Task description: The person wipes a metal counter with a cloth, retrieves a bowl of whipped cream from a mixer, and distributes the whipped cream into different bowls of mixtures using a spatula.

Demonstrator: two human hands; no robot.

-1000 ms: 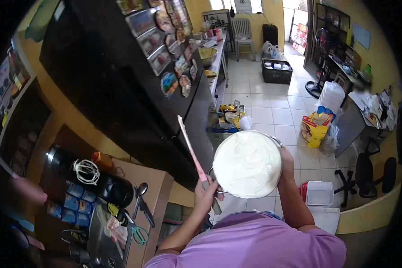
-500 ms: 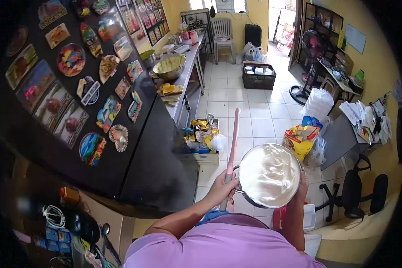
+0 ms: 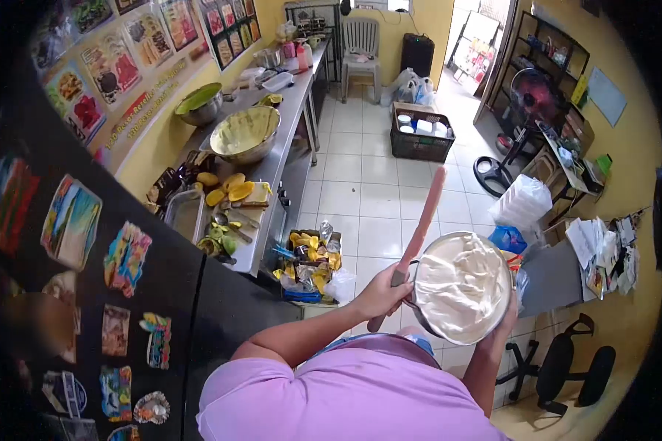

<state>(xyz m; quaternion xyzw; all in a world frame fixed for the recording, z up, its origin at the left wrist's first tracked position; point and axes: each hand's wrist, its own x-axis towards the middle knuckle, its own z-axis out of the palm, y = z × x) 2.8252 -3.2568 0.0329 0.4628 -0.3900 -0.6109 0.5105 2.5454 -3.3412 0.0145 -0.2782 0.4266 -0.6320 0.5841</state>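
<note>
A round metal pot full of pale, swirled cream is held up in front of my purple shirt. My left hand is closed round the grey handle of a long pink spatula and touches the pot's left handle. The spatula points up and away, beside the pot. At the pot's right side my right hand grips its edge, with the fingers partly hidden behind the rim.
A steel counter along the left holds a large batter-smeared bowl, a green-rimmed bowl and mango pieces. A waste box stands below. A black crate, fan and office chair are further right.
The view has moved past the fridge, bringing the steel counter into fuller view, while the kitchen items at lower left have left it. Both hands still hold the pot and spatula.
</note>
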